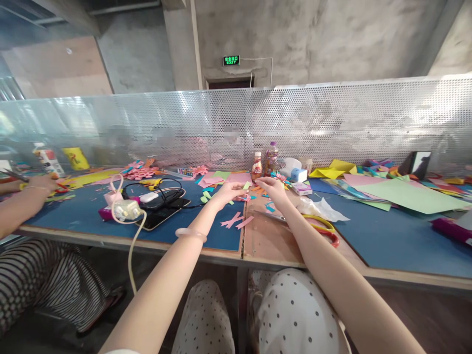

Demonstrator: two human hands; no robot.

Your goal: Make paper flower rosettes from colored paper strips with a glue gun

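Observation:
My left hand (229, 193) is raised over the middle of the table, its fingers closed on a small light-green paper strip (246, 186). Close by on the right, the fingers of my right hand (273, 191) are pinched together; what they hold, if anything, is too small to make out. Below my left hand lie several pink paper strips (233, 220). Green paper pieces (205, 197) are beside its wrist, and blue scraps (270, 207) are by my right hand. Scissors (321, 224) with yellow and orange handles lie partly behind my right forearm.
Two drink bottles (257, 166) stand beyond my hands. Coloured paper sheets (409, 189) spread on the right, near crumpled white tissue (324, 210). Left are a power strip with cables (129, 210) and a dark phone (162, 216). Another person's hand (43, 183) works at far left.

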